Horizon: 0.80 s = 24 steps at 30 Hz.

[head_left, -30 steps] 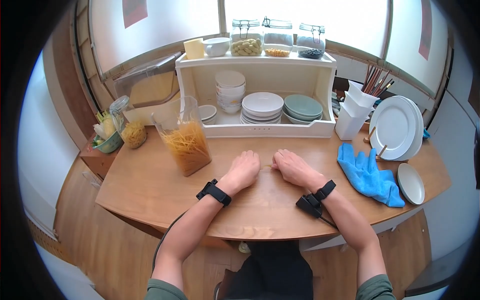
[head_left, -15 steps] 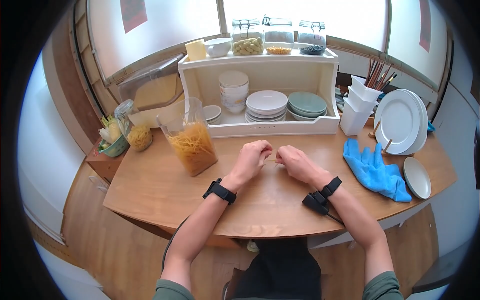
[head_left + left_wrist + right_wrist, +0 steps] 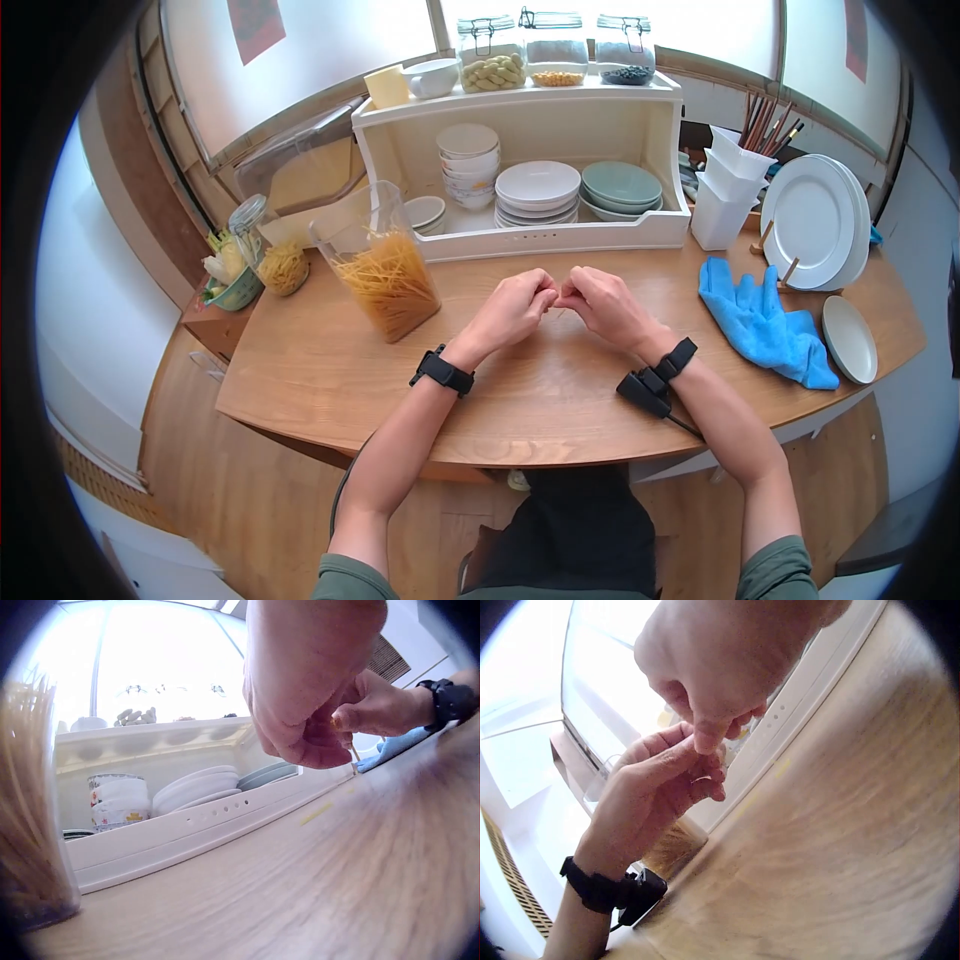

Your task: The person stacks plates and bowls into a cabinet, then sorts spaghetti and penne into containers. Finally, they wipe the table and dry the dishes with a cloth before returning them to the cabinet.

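Observation:
Fingertips of my left hand (image 3: 514,308) and right hand (image 3: 604,305) meet just above the wooden table, both with curled fingers. Between them they pinch a short thin piece of spaghetti (image 3: 560,310), mostly hidden by the fingers. In the left wrist view a yellow strand (image 3: 316,814) lies on the table beyond the hands. Left of my left hand stands a tall clear container (image 3: 395,290), partly filled with long spaghetti. Each wrist wears a black strap with a small device.
A white shelf (image 3: 560,238) at the back holds bowls and plates, with glass jars (image 3: 492,70) on top. To the right are a blue cloth glove (image 3: 770,325), an oval dish (image 3: 850,340), racked white plates (image 3: 812,225) and white holders (image 3: 722,205) with chopsticks. A pasta jar (image 3: 283,268) stands left.
My hands have come off the tabletop and drawn together until their fingertips meet. The strand that showed in the gap between them is now mostly covered. The head view has shifted slightly.

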Available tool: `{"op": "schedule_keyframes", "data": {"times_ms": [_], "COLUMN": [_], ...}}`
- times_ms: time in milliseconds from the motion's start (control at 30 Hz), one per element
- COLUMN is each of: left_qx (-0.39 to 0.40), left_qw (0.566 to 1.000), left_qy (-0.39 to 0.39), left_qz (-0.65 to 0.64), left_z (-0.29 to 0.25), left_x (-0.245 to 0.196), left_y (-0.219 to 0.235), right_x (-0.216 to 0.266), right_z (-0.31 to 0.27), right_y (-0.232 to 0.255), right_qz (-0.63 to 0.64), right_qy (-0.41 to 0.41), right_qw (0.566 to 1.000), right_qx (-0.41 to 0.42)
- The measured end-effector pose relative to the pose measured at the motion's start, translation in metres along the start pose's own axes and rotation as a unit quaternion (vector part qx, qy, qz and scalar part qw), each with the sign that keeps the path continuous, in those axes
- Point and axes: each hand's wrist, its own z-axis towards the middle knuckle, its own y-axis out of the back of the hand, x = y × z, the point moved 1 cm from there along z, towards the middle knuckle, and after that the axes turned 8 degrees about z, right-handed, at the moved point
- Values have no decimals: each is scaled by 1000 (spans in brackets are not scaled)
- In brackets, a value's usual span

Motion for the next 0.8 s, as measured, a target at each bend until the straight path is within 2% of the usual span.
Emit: {"op": "schedule_keyframes", "data": {"times_ms": [33, 100, 300, 500, 633, 700, 767, 800], "left_qx": [1, 46, 25, 7, -3, -54, -111, -161], "left_qw": [1000, 991, 994, 984, 987, 996, 994, 986], "left_qy": [0, 82, 34, 45, 31, -5, 6, -36], "left_qz": [1, -90, -105, -171, -155, -73, -18, 6], "left_z": [0, -1, 1, 1, 0, -1, -10, -12], "left_x": [0, -8, -6, -11, -11, -18, -40, -38], "left_y": [-1, 2, 4, 8, 27, 54, 90, 110], "right_x": [0, 1, 0, -1, 1, 1, -2, -6], "right_z": [0, 1, 1, 2, 3, 4, 5, 4], "right_y": [0, 0, -2, 1, 0, -1, 0, 1], "right_qz": [5, 11, 33, 29, 62, 79, 95, 99], "right_qy": [8, 15, -4, 20, 19, 22, 10, 8], "right_qw": [1000, 1000, 999, 996, 991, 988, 980, 980], "right_qx": [-6, -12, -42, -87, -116, -134, -173, -170]}}
